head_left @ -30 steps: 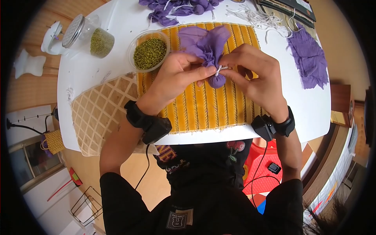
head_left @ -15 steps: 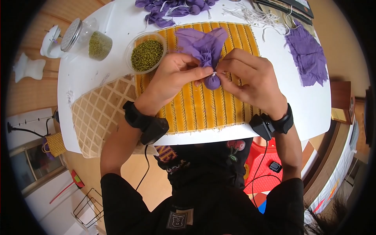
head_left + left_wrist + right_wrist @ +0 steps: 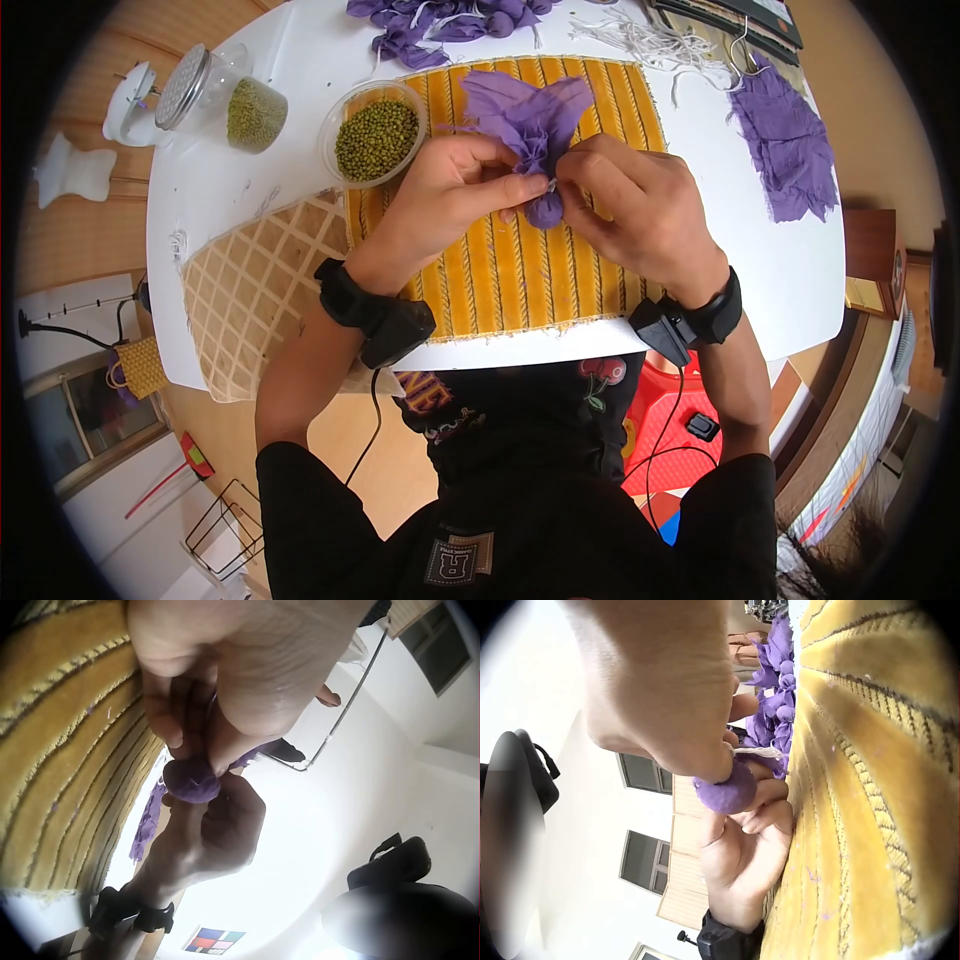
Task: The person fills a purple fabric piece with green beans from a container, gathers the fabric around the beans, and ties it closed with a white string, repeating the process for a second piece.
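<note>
A purple cloth pouch (image 3: 530,112) has a round filled end and a loose flared top, with white string around its neck. My left hand (image 3: 455,198) pinches the gathered neck between thumb and fingers. Close against it on the other side, my right hand (image 3: 640,205) holds the white string (image 3: 761,752) with curled fingertips. The pouch's round ball (image 3: 191,781) hangs below the fingers in the left wrist view, and the same ball (image 3: 727,789) shows large in the right wrist view. Fingers hide most of the knot.
Left of the hands, a clear bowl of green beans (image 3: 377,138) stands at the yellow striped mat (image 3: 500,280). Farther left lies a jar (image 3: 255,112) of beans. Finished-looking purple pouches (image 3: 460,20), loose white strings (image 3: 650,45) and purple cloth pieces (image 3: 785,145) lie around the table's far side.
My right hand's fingers have curled in closer at the pouch's neck, and less string shows there. The left hand keeps its pinch on the neck.
</note>
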Tool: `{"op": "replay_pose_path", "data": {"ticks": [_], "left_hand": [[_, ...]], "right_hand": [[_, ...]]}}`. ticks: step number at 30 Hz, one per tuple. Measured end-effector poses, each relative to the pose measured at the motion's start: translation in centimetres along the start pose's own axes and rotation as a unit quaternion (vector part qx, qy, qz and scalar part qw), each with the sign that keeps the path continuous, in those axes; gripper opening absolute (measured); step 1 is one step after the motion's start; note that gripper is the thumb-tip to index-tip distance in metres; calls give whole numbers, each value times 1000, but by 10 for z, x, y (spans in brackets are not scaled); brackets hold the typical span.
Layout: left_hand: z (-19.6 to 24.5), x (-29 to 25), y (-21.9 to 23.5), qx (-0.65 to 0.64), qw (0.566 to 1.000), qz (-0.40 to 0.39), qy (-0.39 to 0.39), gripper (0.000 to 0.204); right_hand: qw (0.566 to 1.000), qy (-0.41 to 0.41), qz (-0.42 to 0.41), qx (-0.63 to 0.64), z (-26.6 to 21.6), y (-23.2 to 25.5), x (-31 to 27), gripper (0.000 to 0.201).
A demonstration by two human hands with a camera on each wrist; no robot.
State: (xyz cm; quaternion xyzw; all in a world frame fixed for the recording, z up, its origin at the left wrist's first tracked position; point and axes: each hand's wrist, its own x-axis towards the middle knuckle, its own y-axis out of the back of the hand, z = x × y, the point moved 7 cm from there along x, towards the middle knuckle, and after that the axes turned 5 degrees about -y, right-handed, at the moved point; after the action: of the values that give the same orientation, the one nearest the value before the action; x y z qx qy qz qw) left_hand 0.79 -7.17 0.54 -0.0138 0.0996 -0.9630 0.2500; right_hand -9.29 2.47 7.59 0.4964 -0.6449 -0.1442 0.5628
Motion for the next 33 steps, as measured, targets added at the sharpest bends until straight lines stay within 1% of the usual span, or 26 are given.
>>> {"op": "replay_pose_path", "data": {"ticks": [2,4,5,7,11,14,17,19,23,25,26,28,31,33], "left_hand": [[1,-1,-1,4,1000,2,1,11],[4,-1,-2,-11,1000,5,0,10],[3,-1,-2,-11,1000,5,0,10],[2,-1,-2,-18,1000,4,-11,11],[0,-2,1,-23,1000,11,-10,14],[0,-1,2,-13,1000,8,-19,17],[3,-1,2,-23,999,19,-32,18],[4,-2,2,-32,999,23,-29,18],[5,-3,1,-29,999,20,-21,18],[5,-4,1,-30,999,21,-18,19],[5,-4,1,-30,999,20,-18,19],[6,-4,1,-18,1000,12,-20,21],[9,-3,-1,-17,999,2,-34,23],[10,-3,-2,-21,999,1,-35,23]], "right_hand": [[1000,-8,-1,9,0,1,0,23],[995,-61,-10,80,7,1,-1,21],[995,-61,-10,79,7,2,-1,21],[982,-112,-18,150,14,2,-1,19],[981,-95,-8,171,13,5,4,15],[973,-117,-17,197,14,5,6,11],[968,-129,3,215,19,7,5,8],[960,-170,4,221,25,8,4,8],[949,-203,28,238,30,9,2,9],[923,-259,18,283,35,5,-2,9],[923,-259,19,283,35,5,-2,9],[923,-259,-19,283,34,1,-2,9],[929,-255,-41,265,32,0,-1,9],[931,-251,-40,263,31,-1,-1,10]]}}
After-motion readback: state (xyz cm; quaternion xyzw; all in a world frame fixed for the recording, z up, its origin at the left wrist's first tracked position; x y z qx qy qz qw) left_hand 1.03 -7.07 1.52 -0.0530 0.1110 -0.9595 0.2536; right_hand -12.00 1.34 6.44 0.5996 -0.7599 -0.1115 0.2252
